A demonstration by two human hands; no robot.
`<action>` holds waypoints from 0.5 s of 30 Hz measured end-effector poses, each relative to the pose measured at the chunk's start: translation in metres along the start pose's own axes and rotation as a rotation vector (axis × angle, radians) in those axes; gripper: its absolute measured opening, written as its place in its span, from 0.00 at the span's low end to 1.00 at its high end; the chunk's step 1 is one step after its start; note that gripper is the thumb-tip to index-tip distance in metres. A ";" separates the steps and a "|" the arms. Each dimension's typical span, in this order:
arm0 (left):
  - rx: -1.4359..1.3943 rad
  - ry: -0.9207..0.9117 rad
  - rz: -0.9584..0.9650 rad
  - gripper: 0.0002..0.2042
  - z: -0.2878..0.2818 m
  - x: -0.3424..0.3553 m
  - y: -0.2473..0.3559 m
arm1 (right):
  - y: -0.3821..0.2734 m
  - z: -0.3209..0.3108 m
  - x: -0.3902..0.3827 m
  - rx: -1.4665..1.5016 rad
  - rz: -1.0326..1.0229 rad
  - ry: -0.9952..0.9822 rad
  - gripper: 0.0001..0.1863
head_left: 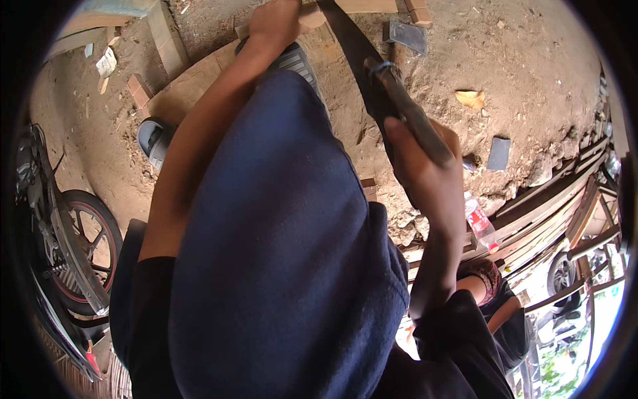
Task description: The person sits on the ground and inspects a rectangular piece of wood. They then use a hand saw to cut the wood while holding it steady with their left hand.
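My right hand (428, 159) is closed around the wooden handle (419, 120) of a handsaw. The saw's dark, toothed blade (355, 56) runs up and away to the top edge, where its tip leaves the view. At the top, my left hand (276, 25) is closed on a piece of light wood (311, 17), close to the left of the blade. Its fingertips are hard to make out. Dark blue cloth (266, 199) fills the middle and hides what lies beneath. Grey-and-black slides (156, 141) show on the ground on both sides of my left forearm.
Bare earth bears wood offcuts (139, 90), a dry leaf (470, 99), a dark flat rectangle (498, 153) and a grey block (407, 37). A motorcycle (86, 243) stands left. At right are a plastic bottle (481, 225), stacked wooden strips (541, 216) and another person (502, 306).
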State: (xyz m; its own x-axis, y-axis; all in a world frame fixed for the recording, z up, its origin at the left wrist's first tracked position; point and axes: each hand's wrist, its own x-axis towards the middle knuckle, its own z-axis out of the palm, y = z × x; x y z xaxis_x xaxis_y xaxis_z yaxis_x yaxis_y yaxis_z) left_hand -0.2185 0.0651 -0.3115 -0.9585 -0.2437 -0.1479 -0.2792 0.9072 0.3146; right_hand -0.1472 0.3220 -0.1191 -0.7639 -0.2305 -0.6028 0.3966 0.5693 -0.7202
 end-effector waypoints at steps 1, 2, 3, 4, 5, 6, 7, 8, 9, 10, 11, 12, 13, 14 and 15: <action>0.065 0.016 0.041 0.13 0.004 -0.002 -0.001 | 0.000 0.000 0.002 0.016 0.021 -0.004 0.11; 0.133 0.047 0.072 0.11 0.007 0.003 -0.009 | 0.007 0.003 -0.005 0.061 -0.068 -0.004 0.10; 0.203 0.071 0.104 0.09 0.011 0.006 -0.013 | 0.014 0.003 -0.017 -0.015 -0.078 0.000 0.10; 0.214 0.084 0.105 0.09 0.014 0.011 -0.017 | 0.015 0.002 -0.023 -0.022 -0.083 0.016 0.10; 0.213 0.082 0.109 0.09 0.021 0.010 -0.013 | 0.018 0.001 -0.033 -0.037 -0.070 0.035 0.10; 0.213 0.081 0.111 0.10 0.026 0.009 -0.012 | 0.016 -0.002 -0.044 -0.043 -0.048 0.023 0.09; 0.208 0.092 0.144 0.09 0.028 0.008 -0.014 | 0.019 0.001 -0.043 -0.041 -0.059 0.024 0.09; 0.196 0.098 0.187 0.09 0.032 0.006 -0.013 | 0.024 0.005 -0.043 -0.039 -0.062 0.035 0.08; 0.196 0.122 0.227 0.09 0.029 0.009 -0.011 | 0.029 0.008 -0.037 -0.032 -0.084 0.044 0.08; 0.165 0.110 0.182 0.09 0.027 0.010 -0.011 | 0.030 0.015 -0.029 0.019 -0.087 0.062 0.10; 0.132 0.091 0.134 0.09 0.021 0.008 -0.011 | 0.029 0.018 -0.027 0.035 -0.079 0.062 0.10; 0.099 0.072 0.087 0.10 0.016 0.006 -0.010 | 0.029 0.020 -0.026 0.051 -0.071 0.063 0.10; 0.109 0.037 0.090 0.11 0.012 0.004 -0.006 | 0.030 0.021 -0.026 0.069 -0.063 0.063 0.10; 0.122 0.009 0.092 0.11 0.005 0.005 -0.003 | 0.031 0.020 -0.035 0.086 -0.057 0.049 0.09; 0.131 -0.021 0.093 0.13 0.003 0.006 -0.001 | 0.034 0.018 -0.045 0.025 -0.073 0.050 0.08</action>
State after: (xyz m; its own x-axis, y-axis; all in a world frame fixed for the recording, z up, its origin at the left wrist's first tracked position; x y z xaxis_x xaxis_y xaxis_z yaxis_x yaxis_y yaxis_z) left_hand -0.2238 0.0633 -0.3154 -0.9781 -0.1502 -0.1439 -0.1778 0.9629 0.2030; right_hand -0.0901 0.3376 -0.1230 -0.8151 -0.2307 -0.5313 0.3513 0.5325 -0.7701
